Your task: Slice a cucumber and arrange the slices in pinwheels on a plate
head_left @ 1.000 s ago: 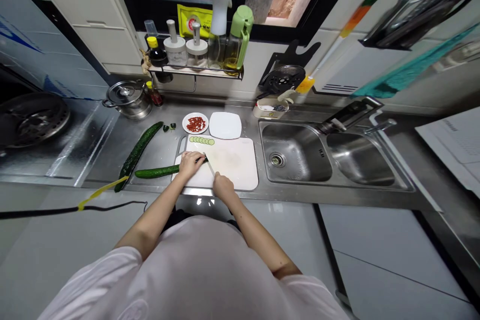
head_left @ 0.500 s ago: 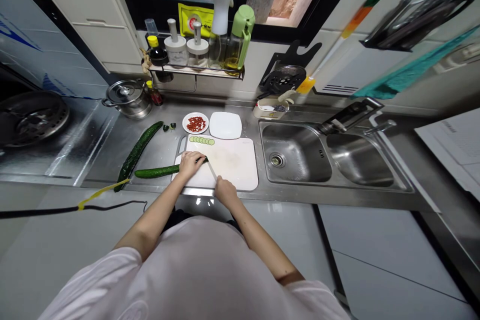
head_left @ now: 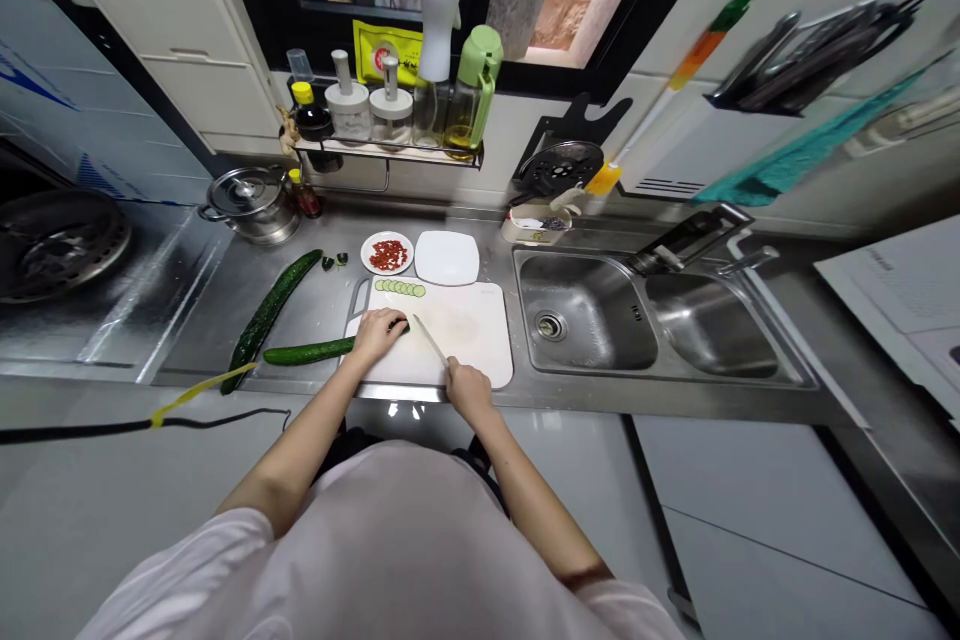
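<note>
My left hand (head_left: 377,334) is closed over the right part of a cucumber (head_left: 307,351), whose long end sticks out past the left edge of the white cutting board (head_left: 480,340). In my right hand (head_left: 469,390) is the handle of a knife (head_left: 430,339); its blade points up and left, a short gap from the cucumber's cut end. Along the board's upper left edge lies a row of cucumber slices (head_left: 400,288). A second, whole cucumber (head_left: 274,308) rests on the steel counter to the left, with small cucumber end pieces (head_left: 341,259) near its tip.
Behind the board stand a plate of chopped red pieces (head_left: 388,253) and a white square plate (head_left: 447,258). A lidded pot (head_left: 253,205) is at the back left. The double sink (head_left: 592,310) lies to the right. A rack of bottles (head_left: 390,152) hangs above.
My right hand has drawn the knife to the right, away from the cucumber's cut end. My left hand stays on the cucumber. The whole view has shifted slightly.
</note>
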`<state>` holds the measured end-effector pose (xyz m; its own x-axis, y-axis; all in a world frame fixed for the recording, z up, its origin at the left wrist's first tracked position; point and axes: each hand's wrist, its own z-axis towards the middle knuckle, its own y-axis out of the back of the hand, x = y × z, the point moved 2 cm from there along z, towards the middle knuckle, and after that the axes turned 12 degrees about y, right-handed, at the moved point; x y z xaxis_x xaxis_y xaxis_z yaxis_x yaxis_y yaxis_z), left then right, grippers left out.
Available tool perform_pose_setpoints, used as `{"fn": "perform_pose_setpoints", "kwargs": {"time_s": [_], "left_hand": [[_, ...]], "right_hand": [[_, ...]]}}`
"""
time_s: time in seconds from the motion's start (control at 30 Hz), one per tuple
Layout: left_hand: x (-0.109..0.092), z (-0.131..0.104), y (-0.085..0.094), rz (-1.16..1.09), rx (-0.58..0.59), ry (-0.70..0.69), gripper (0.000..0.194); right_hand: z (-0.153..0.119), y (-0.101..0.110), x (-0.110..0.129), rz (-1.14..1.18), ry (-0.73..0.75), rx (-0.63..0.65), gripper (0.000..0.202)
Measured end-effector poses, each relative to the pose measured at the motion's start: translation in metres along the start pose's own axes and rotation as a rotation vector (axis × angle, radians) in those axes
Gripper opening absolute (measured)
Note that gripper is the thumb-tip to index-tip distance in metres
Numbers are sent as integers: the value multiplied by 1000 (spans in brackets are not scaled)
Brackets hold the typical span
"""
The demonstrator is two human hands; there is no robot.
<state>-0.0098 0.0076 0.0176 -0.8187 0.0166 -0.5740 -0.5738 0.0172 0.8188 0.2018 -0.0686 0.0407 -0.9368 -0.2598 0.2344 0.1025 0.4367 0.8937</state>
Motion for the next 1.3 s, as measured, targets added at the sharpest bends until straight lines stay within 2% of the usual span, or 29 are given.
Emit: {"fn": "perform_pose_setpoints", "kwargs": {"time_s": [0.1,0.27,0.37,0.5,0.63,0.8,0.93,1.07,1.17,1.3], "left_hand": [[2,1,1,-74,-20,11,23],[-1,10,4,-258,-100,104,30],[-15,15,10,-279,-53,44,34],[-35,20,16,-135,66,-56,34],[-44,22,15,-55,158,-64,29],[-46,26,5,-92,216,-78,20],[-44,31,-7,-162,193,-48,13],[-35,43,-18,-260,141,112,15],[-27,57,-25,-230,80,224,14],[-22,77,-34,-162,40,263,14]], "right_hand": [[1,5,-10,-51,-44,-99,31],[4,17,-22,-107,-114,-258,39],[5,21,-25,-127,-119,-308,46],[4,25,-28,-135,-92,-364,48],[2,28,-29,-113,-96,-314,50],[-2,28,-33,-102,-104,-263,49],[-3,20,-36,-98,-110,-254,48],[-3,11,-39,-82,-115,-239,42],[-3,7,-42,-60,-124,-208,37],[-4,8,-45,-54,-153,-156,35]]}}
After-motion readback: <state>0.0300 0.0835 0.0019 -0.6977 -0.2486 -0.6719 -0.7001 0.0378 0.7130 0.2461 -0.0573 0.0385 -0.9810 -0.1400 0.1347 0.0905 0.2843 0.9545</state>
